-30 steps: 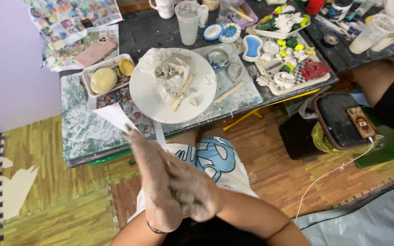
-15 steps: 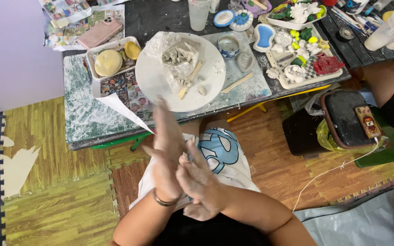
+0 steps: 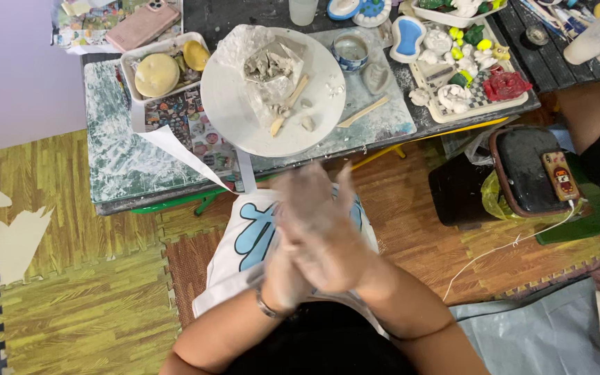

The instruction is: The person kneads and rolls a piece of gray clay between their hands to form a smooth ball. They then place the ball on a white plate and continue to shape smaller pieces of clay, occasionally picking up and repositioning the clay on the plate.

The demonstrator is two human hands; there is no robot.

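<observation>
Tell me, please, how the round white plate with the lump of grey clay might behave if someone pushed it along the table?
The round white plate looks rigid, so it would probably slide as one piece. The lump of grey clay adds weight, likely steadying it. The loose wooden stick and small clay bits might shift or roll.

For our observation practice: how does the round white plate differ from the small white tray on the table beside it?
The round white plate is circular, larger and holds grey clay lumps under crumpled plastic film. The small white tray is rectangular with raised walls and holds yellowish rounded pieces. Both are white and rest on the low table, away from the hands.
</observation>
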